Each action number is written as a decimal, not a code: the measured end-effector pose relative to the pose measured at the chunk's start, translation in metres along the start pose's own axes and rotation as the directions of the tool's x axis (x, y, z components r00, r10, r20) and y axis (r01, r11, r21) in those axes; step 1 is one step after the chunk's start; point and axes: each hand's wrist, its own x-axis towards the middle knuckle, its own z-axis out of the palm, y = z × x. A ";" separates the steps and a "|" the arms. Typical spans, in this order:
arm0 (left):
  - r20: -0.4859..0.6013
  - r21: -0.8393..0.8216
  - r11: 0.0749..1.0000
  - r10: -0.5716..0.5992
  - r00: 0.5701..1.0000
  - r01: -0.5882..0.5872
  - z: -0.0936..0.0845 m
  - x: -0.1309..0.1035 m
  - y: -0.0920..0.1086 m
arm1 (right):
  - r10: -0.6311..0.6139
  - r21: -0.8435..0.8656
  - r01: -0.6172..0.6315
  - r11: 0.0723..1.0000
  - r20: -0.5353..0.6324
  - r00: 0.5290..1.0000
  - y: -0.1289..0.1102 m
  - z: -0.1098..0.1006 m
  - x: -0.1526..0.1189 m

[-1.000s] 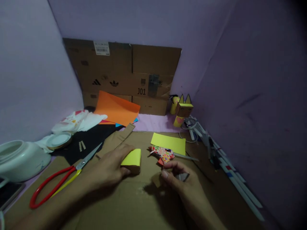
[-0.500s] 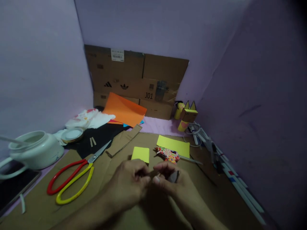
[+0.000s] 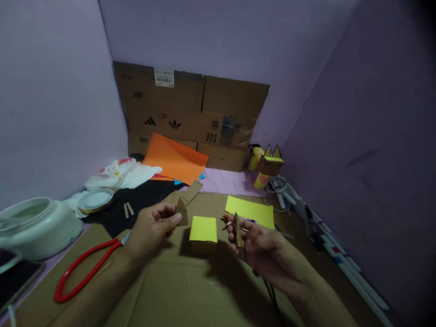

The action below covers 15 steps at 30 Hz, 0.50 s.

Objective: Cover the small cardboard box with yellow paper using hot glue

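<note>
Left of centre, my left hand [image 3: 155, 229] pinches a small pointed cardboard piece [image 3: 182, 212] between thumb and fingers. My right hand [image 3: 254, 240], palm partly up, holds a narrow cardboard piece [image 3: 238, 231] upright against its fingers. Between the hands stands a small box [image 3: 203, 229] with a yellow top and brown cardboard sides; neither hand touches it. Behind my right hand lies a yellow sheet [image 3: 252, 210], with a patterned tool mostly hidden by the fingers. Scissors [image 3: 85, 272] with a red handle lie partly under my left forearm.
At the left are a white pot [image 3: 37, 229], a lid [image 3: 95, 200] and a dark phone [image 3: 23, 277]. Orange paper [image 3: 175, 156] and a cardboard panel [image 3: 190, 104] are at the back. A cardboard figure [image 3: 270, 168] and a coiled cable [image 3: 277, 186] sit back right.
My hands, close together before, have moved apart. The pointed piece now shows in my left hand and the narrow piece in my right. The box between them has come into fuller view.
</note>
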 end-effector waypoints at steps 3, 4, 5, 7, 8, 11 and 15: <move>0.143 0.073 0.996 -0.053 0.988 0.042 -0.005 -0.011 0.000 | -0.050 0.002 0.050 0.999 -0.094 0.994 0.009 -0.011 -0.001; 0.229 0.105 0.992 -0.086 0.970 0.063 -0.002 -0.018 0.000 | -0.071 -0.010 0.071 0.997 -0.118 0.990 0.012 -0.014 -0.002; 0.325 0.143 0.986 -0.132 0.937 0.089 0.002 -0.025 0.001 | -0.088 -0.024 0.085 0.996 -0.136 0.987 0.016 -0.017 -0.003; 0.498 0.203 0.969 -0.226 0.837 0.141 0.017 -0.041 0.000 | -0.105 -0.062 0.096 0.993 -0.156 0.982 0.023 -0.019 -0.005; 0.540 0.225 0.963 -0.247 0.805 0.146 0.026 -0.047 0.000 | -0.106 -0.089 0.092 0.992 -0.168 0.980 0.026 -0.018 -0.005; 0.527 0.330 0.944 -0.186 0.829 0.001 0.048 -0.056 -0.003 | -0.126 -0.200 0.089 0.976 -0.182 0.975 0.037 -0.010 -0.001; 0.460 0.413 0.887 -0.008 0.888 -0.206 0.050 -0.039 -0.012 | -0.134 -0.258 0.087 0.962 -0.170 0.976 0.044 0.002 0.019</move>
